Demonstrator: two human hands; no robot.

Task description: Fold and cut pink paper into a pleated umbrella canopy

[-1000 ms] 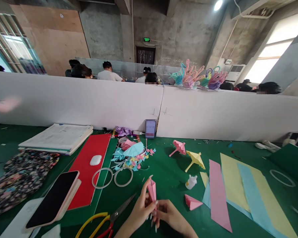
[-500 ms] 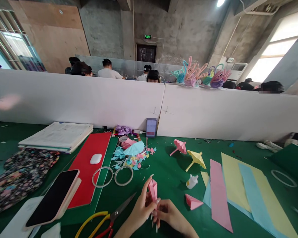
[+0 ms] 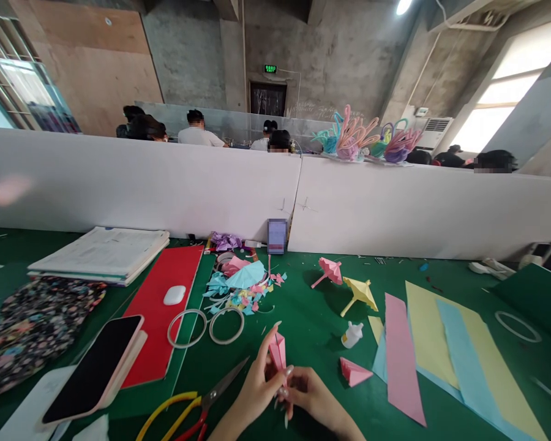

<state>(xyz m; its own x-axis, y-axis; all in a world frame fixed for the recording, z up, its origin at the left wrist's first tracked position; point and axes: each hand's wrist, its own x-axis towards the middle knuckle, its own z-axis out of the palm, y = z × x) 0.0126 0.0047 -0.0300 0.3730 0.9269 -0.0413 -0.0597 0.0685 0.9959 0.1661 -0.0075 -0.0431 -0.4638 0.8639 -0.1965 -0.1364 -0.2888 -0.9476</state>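
Note:
Upright between my hands is a folded pink paper piece (image 3: 278, 350), narrow at the bottom with an open pleated top. My left hand (image 3: 261, 380) grips it from the left, its index finger stretched along the paper's upper edge. Lower down, my right hand (image 3: 303, 392) pinches the paper's bottom end, where the fingers of both hands meet and partly hide it. Scissors (image 3: 215, 392) with yellow and red handles lie left of my left hand. To the right of my hands are a folded pink paper wedge (image 3: 354, 372) and a small white bottle (image 3: 352, 335).
A pink paper umbrella (image 3: 328, 271) and a yellow one (image 3: 359, 295) stand farther back. Coloured paper strips (image 3: 404, 361) lie right. Left are paper scraps (image 3: 243, 285), two tape rings (image 3: 227, 326), a red folder (image 3: 165, 312) and a phone (image 3: 96, 367). A white partition (image 3: 142, 184) borders the table.
Both hands keep their hold on the pink paper with only slight finger movement. The whole view has shifted a little, so everything appears slightly farther left.

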